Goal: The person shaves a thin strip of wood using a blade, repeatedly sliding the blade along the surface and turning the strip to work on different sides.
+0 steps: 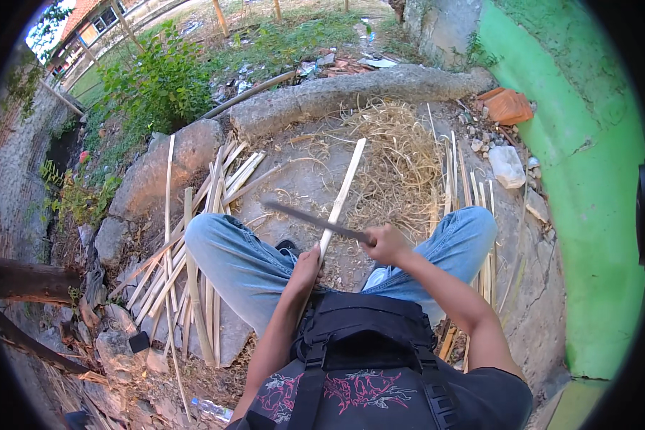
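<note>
My left hand (pixel 307 269) is closed around the lower part of a pale bamboo strip (pixel 345 184), which slants up and away from me between my knees. In my right hand (pixel 388 244) is the handle of a long dark knife (pixel 309 219). Its blade points left and lies across the strip, a little above my left hand. Whether the edge bites into the strip is too small to tell. Beyond the strip spreads a heap of curly bamboo shavings (pixel 398 161).
Many split bamboo strips (pixel 193 287) lie by my left knee, and more strips (pixel 486 272) by my right. A low concrete kerb (pixel 358 89) runs across the far side. At right stands a green wall (pixel 588 215), with a white stone block (pixel 507 166) and an orange bag (pixel 507 106) beside it.
</note>
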Action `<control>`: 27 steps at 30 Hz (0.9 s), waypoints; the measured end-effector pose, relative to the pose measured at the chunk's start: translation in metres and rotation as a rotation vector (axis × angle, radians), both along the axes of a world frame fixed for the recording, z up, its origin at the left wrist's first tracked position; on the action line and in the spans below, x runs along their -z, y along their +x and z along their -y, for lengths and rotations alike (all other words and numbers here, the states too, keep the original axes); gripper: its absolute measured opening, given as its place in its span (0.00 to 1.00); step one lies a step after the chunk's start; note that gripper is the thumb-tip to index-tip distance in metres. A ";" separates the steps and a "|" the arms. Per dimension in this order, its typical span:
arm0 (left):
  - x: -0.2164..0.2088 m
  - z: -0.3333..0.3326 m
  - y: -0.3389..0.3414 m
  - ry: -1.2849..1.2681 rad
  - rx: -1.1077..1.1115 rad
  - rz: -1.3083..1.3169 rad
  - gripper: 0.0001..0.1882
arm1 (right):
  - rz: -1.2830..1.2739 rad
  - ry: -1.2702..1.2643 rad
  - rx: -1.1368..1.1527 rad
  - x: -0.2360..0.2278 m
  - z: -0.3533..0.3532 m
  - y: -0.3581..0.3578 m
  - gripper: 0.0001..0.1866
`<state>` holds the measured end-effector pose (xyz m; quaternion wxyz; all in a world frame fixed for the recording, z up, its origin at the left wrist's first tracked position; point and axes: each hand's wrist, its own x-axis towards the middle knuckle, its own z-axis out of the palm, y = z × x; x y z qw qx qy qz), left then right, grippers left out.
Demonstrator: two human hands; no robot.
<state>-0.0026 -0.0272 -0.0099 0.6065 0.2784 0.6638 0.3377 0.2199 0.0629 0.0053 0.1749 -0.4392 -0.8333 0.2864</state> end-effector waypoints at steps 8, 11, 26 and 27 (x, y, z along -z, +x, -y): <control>-0.007 -0.004 -0.006 -0.117 0.012 0.447 0.25 | 0.111 0.089 -0.008 0.041 -0.023 0.003 0.07; 0.004 -0.014 -0.011 -0.157 -0.040 0.520 0.25 | 0.208 0.125 0.073 0.047 -0.034 -0.007 0.08; -0.004 -0.005 -0.010 -0.200 0.018 0.608 0.24 | 0.170 0.152 -0.075 0.017 -0.002 -0.030 0.09; -0.005 -0.004 -0.009 -0.176 0.052 0.577 0.24 | 0.142 0.060 0.038 0.025 -0.023 -0.016 0.10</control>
